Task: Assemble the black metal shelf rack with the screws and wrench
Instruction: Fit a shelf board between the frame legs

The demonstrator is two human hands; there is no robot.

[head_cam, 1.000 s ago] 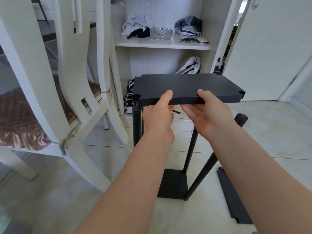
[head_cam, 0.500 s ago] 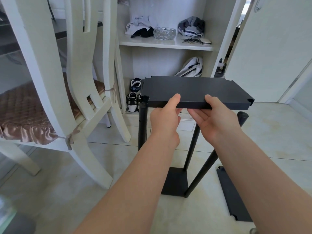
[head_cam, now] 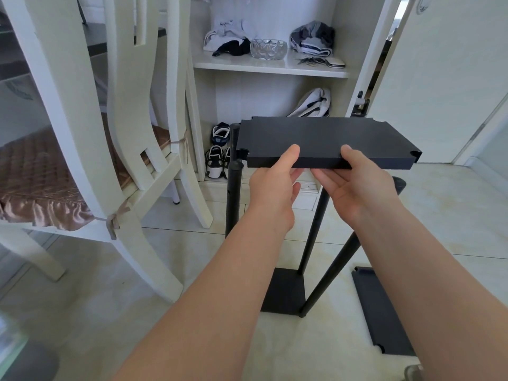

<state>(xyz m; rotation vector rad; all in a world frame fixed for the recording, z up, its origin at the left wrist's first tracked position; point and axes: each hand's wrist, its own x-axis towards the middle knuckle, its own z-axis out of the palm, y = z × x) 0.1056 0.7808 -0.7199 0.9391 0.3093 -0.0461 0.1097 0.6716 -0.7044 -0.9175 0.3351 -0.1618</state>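
A person holds a black shelf (head_cam: pixel 324 138) level above a half-built rack, gripping its near edge with both hands. The left hand (head_cam: pixel 273 188) and right hand (head_cam: pixel 351 188) each clamp it with the thumb on top and the fingers underneath.

Below, a bottom shelf (head_cam: pixel 283 292) sits on the tiled floor (head_cam: pixel 192 270) with black poles (head_cam: pixel 313 229) rising from it. One pole on the right (head_cam: pixel 343 254) leans outward, and its top stands below the raised shelf's notched corner and apart from it. The shelf's left corner is just beside an upright pole (head_cam: pixel 233 199); whether it is seated there cannot be told.

A third shelf (head_cam: pixel 382 312) lies flat on the floor to the right. No screws or wrench are in view.

The job looks partly done: the base and poles are up, while lining up the raised shelf on the poles, fastening it and fitting the last shelf appear to remain. A white chair (head_cam: pixel 82 133) and an open cupboard (head_cam: pixel 275 70) stand close by.
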